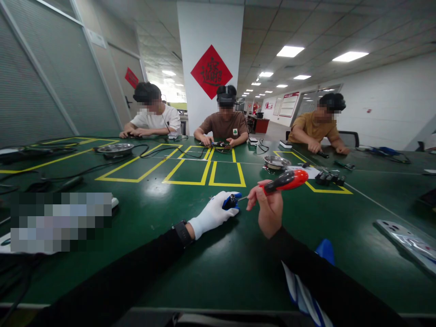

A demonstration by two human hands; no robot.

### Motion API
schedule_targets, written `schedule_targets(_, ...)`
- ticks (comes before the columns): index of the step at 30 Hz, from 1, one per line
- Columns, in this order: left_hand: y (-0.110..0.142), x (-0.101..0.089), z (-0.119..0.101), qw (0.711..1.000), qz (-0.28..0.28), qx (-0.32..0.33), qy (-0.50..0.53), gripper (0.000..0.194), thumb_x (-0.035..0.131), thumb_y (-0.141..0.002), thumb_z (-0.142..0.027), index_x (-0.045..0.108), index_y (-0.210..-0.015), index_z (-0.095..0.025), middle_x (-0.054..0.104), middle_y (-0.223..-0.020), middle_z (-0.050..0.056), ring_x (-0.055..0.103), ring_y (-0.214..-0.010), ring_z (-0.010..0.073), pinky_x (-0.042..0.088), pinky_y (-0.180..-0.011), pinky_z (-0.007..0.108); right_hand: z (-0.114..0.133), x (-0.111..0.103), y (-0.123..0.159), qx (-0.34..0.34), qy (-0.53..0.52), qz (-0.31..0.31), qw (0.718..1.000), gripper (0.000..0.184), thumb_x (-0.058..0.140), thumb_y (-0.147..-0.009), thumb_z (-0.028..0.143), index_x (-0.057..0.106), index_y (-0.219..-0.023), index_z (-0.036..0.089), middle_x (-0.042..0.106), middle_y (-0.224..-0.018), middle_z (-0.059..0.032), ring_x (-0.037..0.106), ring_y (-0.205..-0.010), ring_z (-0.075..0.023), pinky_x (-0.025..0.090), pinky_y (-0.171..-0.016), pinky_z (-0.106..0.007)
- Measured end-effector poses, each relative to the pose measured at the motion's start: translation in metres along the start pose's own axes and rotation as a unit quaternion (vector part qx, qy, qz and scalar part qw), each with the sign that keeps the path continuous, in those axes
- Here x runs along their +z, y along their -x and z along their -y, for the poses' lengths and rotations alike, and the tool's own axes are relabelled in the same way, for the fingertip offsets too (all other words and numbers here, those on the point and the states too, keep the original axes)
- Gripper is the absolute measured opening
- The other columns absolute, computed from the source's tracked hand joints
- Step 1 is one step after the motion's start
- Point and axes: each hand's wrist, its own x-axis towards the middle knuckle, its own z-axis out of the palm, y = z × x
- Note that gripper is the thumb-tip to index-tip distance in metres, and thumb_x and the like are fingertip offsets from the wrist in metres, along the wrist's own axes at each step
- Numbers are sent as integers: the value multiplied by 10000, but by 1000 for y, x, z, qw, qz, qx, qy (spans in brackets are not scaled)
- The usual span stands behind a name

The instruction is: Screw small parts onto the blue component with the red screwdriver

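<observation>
My left hand [218, 210], in a white glove with blue fingertips, is closed around a small black part [233, 198] with a shiny round top. It rests low over the green table. My right hand [267, 206] is bare and grips a screwdriver [285, 181] with a red and black handle. The handle tilts up to the right. Its thin metal shaft points left and down, and the tip reaches the black part or the glove beside it; the exact contact is too small to tell.
A blue and white glove [325, 250] lies partly under my right forearm. Metal bowls [277, 162] [116, 149] stand farther back, with several black parts [329, 178] at the right. Yellow tape [227, 184] marks the green table [163, 277]. Cables run along the left. Three people sit opposite.
</observation>
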Motion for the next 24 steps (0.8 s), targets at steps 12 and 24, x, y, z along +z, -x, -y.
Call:
schedule_targets(12, 0, -2, 2, 992, -31, 59, -106, 920, 743, -672, -393, 286, -1452, -219, 444, -1409, 122, 408, -1298, 310, 294, -1099, 445, -41, -30, -25, 56, 9, -224, 973, 271, 559, -808, 444, 510, -873, 186, 585, -685, 38, 513, -472, -73, 431, -493, -219)
schedule_targets(24, 1, -9, 1, 986, -15, 50, -160, 823, 694, -716, -393, 323, -1440, -266, 457, -1420, 53, 161, -1413, 355, 145, -1144, 488, -54, -36, -28, 123, 75, -143, 979, 282, 709, -686, 386, 635, -819, 148, 614, -669, 13, 608, -627, -119, 468, -568, -237)
